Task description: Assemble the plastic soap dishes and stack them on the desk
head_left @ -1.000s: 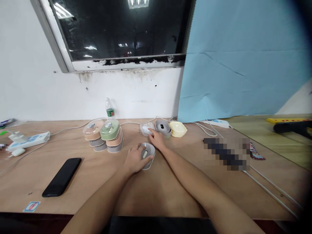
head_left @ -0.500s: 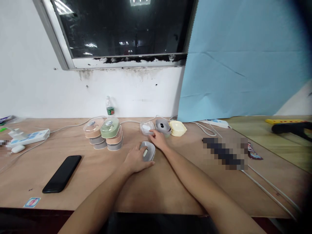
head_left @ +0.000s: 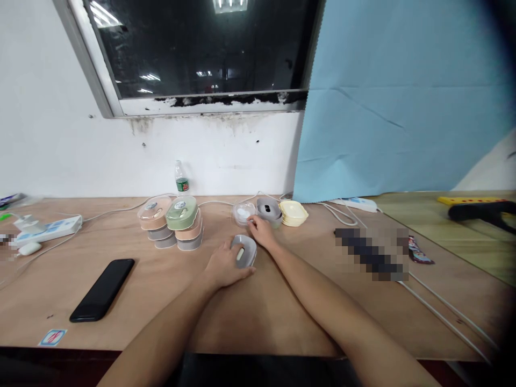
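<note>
Hands: 2, both the person's own, forearms reaching in from the near edge of the bench (head_left: 363,301).

Left hand (head_left: 223,263): palm down on the bench, cupped round the grey box (head_left: 245,250). The fingers are at the box's left side and the thumb lies along its near edge, so it is a loose grasp. The grey box lies flat at mid-bench, just ahead of the person, with a small pale oblong on its top.

Right hand (head_left: 262,232): stretched further back, fingertips touching the near rim of the clear box (head_left: 242,213). I cannot tell whether they pinch it or only rest on it. The clear box shows something white inside.

Small boxes, counted:
- 1 grey box under the left hand.
- 1 clear box at the right hand.
- 1 open grey box (head_left: 269,209), just right of the clear one.
- 1 pile of yellow trays (head_left: 294,213), just beside that; number in the pile not resolvable.
- 2 stacks to the left, touching each other: one topped by an orange box (head_left: 154,209), one by a green box (head_left: 181,210). About three boxes in each.

Other items:
- 1 water bottle (head_left: 181,180), upright at the wall behind the stacks.
- 1 black phone (head_left: 102,290), flat, near left.
- 2 white power strips: one far left (head_left: 48,230), one at the back right (head_left: 357,203), below the blue sheet (head_left: 403,97).
</note>
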The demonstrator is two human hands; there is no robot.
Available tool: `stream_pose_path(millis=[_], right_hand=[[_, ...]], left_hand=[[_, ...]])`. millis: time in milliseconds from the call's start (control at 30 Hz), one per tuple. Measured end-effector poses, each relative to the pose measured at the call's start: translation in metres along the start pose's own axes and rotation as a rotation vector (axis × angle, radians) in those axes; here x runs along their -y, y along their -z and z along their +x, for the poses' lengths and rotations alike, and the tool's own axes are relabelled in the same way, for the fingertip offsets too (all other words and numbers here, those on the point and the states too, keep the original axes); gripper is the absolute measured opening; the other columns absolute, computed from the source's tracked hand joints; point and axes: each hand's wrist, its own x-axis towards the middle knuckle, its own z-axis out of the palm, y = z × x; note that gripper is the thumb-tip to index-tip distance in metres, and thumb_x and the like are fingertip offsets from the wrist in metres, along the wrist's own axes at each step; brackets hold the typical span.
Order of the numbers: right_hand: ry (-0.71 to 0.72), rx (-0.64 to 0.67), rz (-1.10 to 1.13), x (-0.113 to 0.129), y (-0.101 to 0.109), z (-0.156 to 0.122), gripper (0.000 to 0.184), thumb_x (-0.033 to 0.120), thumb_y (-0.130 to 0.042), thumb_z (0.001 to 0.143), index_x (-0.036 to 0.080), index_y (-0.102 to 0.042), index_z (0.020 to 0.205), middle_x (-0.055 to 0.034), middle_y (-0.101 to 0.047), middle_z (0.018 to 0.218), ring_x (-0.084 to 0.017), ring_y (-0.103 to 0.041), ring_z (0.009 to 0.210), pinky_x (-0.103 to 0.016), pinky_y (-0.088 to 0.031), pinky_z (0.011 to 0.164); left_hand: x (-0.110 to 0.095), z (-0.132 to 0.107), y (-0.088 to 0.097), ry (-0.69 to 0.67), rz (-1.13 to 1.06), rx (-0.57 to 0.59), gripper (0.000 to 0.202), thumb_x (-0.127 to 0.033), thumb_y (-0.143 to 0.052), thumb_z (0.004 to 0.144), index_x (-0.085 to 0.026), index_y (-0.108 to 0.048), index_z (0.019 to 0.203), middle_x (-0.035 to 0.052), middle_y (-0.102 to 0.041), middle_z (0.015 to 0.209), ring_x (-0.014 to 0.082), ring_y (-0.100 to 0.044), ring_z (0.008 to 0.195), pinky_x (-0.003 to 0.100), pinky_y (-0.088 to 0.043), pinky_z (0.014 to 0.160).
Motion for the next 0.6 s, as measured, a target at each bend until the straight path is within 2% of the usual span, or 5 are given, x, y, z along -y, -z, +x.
stream_pose_path(millis=[267, 467, 533, 600], right_hand=[[-0.005, -0.007, 0.022, 0.0024, 0.0016, -0.0012, 0.024, 0.023, -0.049, 0.086, 0.019, -0.059, 0.107, -0.001, -0.067, 0.074, -0.018, -0.061, 0.07, -0.027, -0.042, 0.067], [0.012, -0.03, 0.098, 0.0042, 0.0018, -0.0024, 0.035, 0.025, -0.05, 0.085, 0.019, -0.054, 0.12, 0.0008, -0.064, 0.072, -0.016, -0.059, 0.065, -0.026, -0.041, 0.064], [0.007, -0.061, 0.101, 0.0046, 0.0038, -0.0032, 0.034, 0.026, -0.05, 0.085, 0.019, -0.055, 0.118, 0.0009, -0.063, 0.07, -0.016, -0.058, 0.063, -0.026, -0.04, 0.062], [0.014, -0.075, 0.111, 0.0045, 0.0061, -0.0038, 0.032, 0.027, -0.049, 0.086, 0.019, -0.057, 0.116, 0.0008, -0.062, 0.068, -0.016, -0.057, 0.062, -0.026, -0.04, 0.061]], left_hand=[[-0.0021, 0.0, 0.002, 0.009, -0.015, 0.007, 0.071, -0.064, -0.061, 0.069, -0.021, -0.052, 0.125, 0.016, -0.036, 0.144, 0.0356, -0.051, 0.117, 0.047, -0.042, 0.097], [-0.0038, 0.0003, 0.0037, 0.067, -0.039, -0.004, 0.066, -0.059, -0.064, 0.069, -0.024, -0.053, 0.124, 0.0119, -0.037, 0.145, 0.0321, -0.056, 0.11, 0.043, -0.045, 0.093], [-0.0027, 0.0015, 0.0052, 0.116, -0.076, -0.037, 0.062, -0.056, -0.065, 0.07, -0.025, -0.054, 0.124, 0.0103, -0.038, 0.144, 0.0309, -0.056, 0.112, 0.042, -0.044, 0.096], [-0.0002, 0.0035, 0.0067, 0.16, -0.141, -0.121, 0.057, -0.054, -0.064, 0.072, -0.026, -0.056, 0.121, 0.0089, -0.039, 0.144, 0.0296, -0.052, 0.118, 0.041, -0.041, 0.099]])
